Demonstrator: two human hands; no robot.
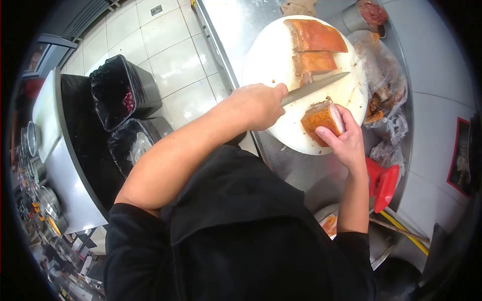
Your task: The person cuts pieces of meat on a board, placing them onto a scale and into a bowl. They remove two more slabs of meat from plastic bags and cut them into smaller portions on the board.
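My left hand is closed round the handle of a knife, whose blade points up and right over a round white cutting board. In my right hand is a chunk of roast meat with browned skin, thumb on the near side and fingers round the far side. It sits at the board's lower right, just below the blade. Farther up the board lie a larger slab of browned roast meat and a smaller cut piece. Crumbs are scattered on the board.
Clear plastic bags with browned pieces lie right of the board. A metal container of meat stands at the far right. A red plastic object is near my right forearm. Black-lined bins stand on the floor at left.
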